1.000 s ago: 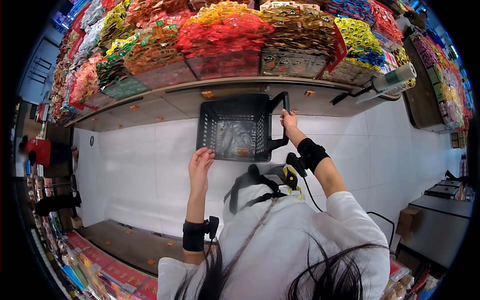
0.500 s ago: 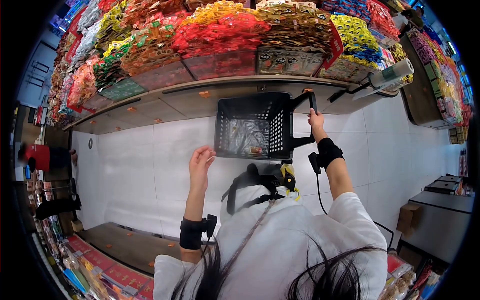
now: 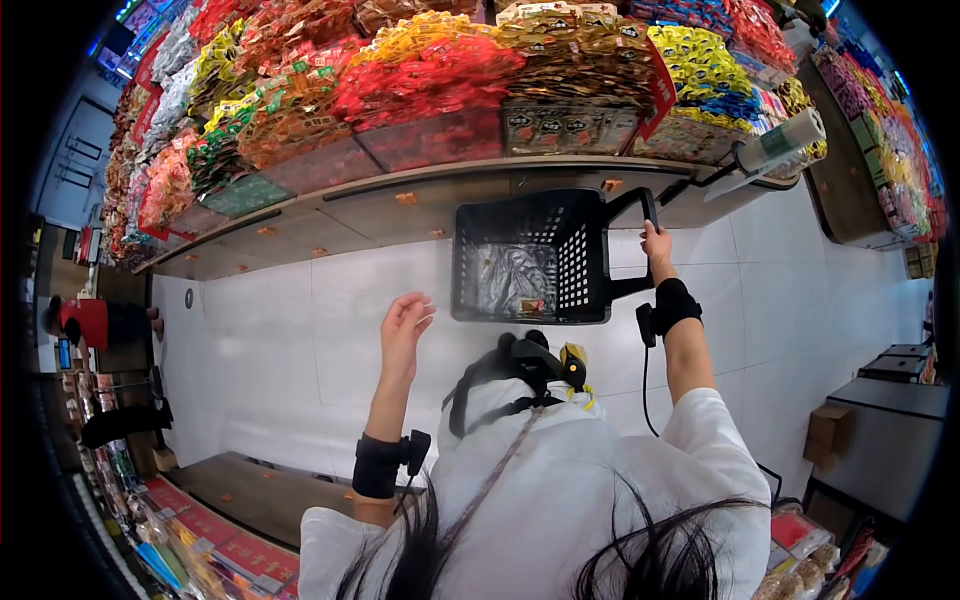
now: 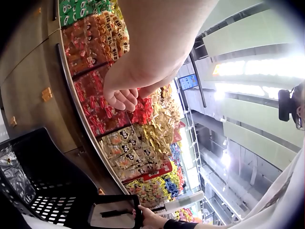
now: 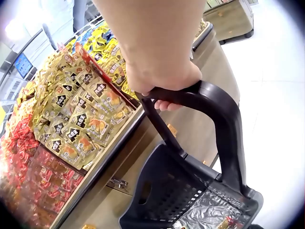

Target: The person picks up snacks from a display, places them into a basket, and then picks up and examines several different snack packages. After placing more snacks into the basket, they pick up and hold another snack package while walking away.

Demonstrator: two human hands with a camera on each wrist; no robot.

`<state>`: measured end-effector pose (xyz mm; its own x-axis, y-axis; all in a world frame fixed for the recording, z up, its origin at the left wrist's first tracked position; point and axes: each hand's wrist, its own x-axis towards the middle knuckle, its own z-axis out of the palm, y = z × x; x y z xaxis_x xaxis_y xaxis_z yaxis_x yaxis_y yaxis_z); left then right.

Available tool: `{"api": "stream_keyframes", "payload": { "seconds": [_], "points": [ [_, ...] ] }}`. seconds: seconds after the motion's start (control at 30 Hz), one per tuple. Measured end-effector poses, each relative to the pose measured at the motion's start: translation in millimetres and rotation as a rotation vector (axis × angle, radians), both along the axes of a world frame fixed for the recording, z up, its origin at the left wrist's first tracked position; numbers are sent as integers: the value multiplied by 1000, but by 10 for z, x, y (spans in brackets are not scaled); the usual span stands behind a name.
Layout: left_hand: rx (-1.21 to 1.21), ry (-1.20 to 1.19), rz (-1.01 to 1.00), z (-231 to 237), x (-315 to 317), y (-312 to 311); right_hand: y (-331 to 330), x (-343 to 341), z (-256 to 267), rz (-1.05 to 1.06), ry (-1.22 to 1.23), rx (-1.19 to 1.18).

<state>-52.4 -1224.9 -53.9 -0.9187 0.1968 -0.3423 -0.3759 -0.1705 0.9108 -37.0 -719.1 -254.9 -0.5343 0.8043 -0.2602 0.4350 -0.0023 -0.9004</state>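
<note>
My right hand grips the handle of a black plastic shopping basket, fingers curled round the bar. The basket hangs in front of my legs, its side walls full of square holes. Inside lie a crumpled clear plastic bag and a small red and gold packet. To the left of the basket, apart from it, my left hand is raised with loosely bent fingers. Nothing shows in that hand; in the left wrist view it overlaps the red snack packets on the display.
A long wooden counter runs across the front, heaped with colourful packets in clear bins. At its right end a roll of plastic bags juts out. Another low counter stands behind. Someone in a red shirt is far left.
My right hand has carried the basket rightward, opening a gap between it and my left hand. The left hand has stayed in nearly the same place.
</note>
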Motion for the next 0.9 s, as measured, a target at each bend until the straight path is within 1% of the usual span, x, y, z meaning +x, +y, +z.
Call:
{"api": "stream_keyframes", "payload": {
  "seconds": [0.17, 0.43, 0.7, 0.9],
  "points": [
    [-10, 10, -6, 64, -7, 89, 96, 5, 14, -13, 51, -22],
    [-50, 15, 3, 42, -50, 160, 211, 0, 31, -6, 12, 21],
    [-16, 38, 0, 148, -90, 356, 165, 21, 77, -8, 55, -19],
    [-24, 19, 36, 93, -68, 394, 156, 13, 72, -14, 49, -16]
  ]
}}
